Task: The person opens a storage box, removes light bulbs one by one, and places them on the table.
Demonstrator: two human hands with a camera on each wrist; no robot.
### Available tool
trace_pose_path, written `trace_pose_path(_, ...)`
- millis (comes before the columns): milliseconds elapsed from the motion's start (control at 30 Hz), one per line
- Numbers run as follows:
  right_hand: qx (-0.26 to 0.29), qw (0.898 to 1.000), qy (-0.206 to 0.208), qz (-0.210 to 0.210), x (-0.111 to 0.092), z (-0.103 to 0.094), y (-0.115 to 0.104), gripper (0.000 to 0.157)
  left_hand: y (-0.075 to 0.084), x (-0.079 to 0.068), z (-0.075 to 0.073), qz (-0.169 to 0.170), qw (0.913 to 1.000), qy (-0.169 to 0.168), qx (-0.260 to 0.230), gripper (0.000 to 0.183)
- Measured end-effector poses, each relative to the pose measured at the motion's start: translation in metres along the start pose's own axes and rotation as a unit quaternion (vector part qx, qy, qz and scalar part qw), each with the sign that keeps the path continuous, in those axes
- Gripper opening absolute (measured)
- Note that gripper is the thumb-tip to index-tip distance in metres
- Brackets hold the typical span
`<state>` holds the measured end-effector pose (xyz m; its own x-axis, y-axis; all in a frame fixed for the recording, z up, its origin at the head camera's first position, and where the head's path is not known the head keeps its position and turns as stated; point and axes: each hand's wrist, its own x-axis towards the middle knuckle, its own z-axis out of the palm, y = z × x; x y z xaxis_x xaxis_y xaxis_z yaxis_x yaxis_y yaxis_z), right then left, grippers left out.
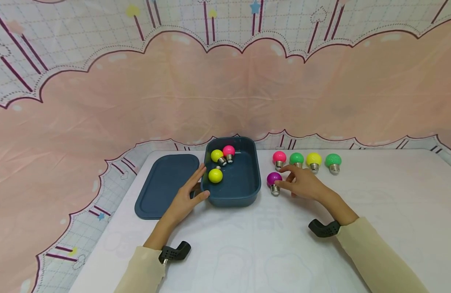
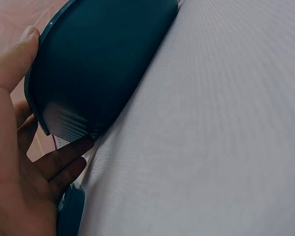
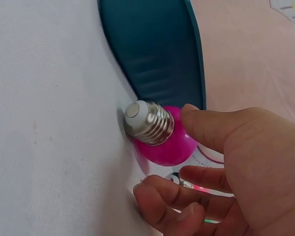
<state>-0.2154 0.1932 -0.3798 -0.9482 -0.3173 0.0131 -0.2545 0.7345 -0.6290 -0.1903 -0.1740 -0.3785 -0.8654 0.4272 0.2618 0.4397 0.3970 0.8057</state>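
Observation:
A purple light bulb (image 1: pixel 274 178) with a silver screw base lies on the white table, right of a dark blue bin (image 1: pixel 230 201). My right hand (image 1: pixel 302 183) is at this bulb, its thumb tip right at the coloured globe (image 3: pixel 164 150) in the right wrist view and its other fingers apart from the thumb. At the bin's left side is my left hand (image 1: pixel 185 201), thumb at the rim and fingers spread along the wall. Inside the bin are two yellow bulbs (image 1: pixel 215 175) and a pink bulb (image 1: pixel 229 151).
Behind the right hand stands a row of bulbs: pink (image 1: pixel 279 157), green (image 1: pixel 296 158), partly covered by the fingers, yellow (image 1: pixel 314 159) and another green (image 1: pixel 333 159). A flat dark blue lid (image 1: pixel 163 183) lies left of the bin. A patterned cloth (image 1: pixel 225 89) hangs behind the table.

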Motion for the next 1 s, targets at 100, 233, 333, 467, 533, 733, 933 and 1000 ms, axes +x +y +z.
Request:
trace_pose_path(100, 0.004, 1.000, 0.001, -0.002, 0.000, 0.000, -0.001, 0.053, 0.000, 0.000, 0.000, 0.002, 1.0000, -0.001, 0.000, 0.068)
trace_pose_path(233, 0.006, 1.000, 0.006, -0.017, 0.000, 0.000, -0.001, 0.051, -0.001, 0.000, 0.000, 0.004, 1.0000, 0.000, 0.001, 0.068)
trace_pose_path(333, 0.003, 1.000, 0.008, -0.016, 0.000, -0.001, -0.002, 0.051, -0.001, 0.000, 0.000, 0.004, 1.0000, 0.000, 0.001, 0.068)
trace_pose_path(467, -0.003, 1.000, 0.013, -0.002, 0.000, -0.003, -0.004, 0.053, 0.000, 0.000, 0.000, 0.001, 1.0000, -0.001, 0.005, 0.068)
trace_pose_path(533, -0.002, 1.000, 0.018, 0.002, 0.000, -0.004, -0.005, 0.053, 0.000, 0.000, -0.001, 0.000, 1.0000, -0.001, 0.005, 0.067)
trace_pose_path(733, 0.001, 1.000, 0.028, 0.000, 0.000, -0.006, -0.007, 0.050, 0.000, 0.000, -0.001, 0.001, 1.0000, 0.000, 0.005, 0.067)
trace_pose_path(933, -0.007, 0.999, 0.045, -0.004, 0.000, -0.008, -0.016, 0.051, 0.000, 0.000, -0.001, 0.004, 1.0000, -0.002, 0.005, 0.068)
trace_pose_path(1000, -0.010, 0.998, 0.056, -0.010, 0.000, -0.010, -0.022, 0.050, 0.000, 0.000, -0.001, 0.006, 1.0000, -0.004, 0.004, 0.068)
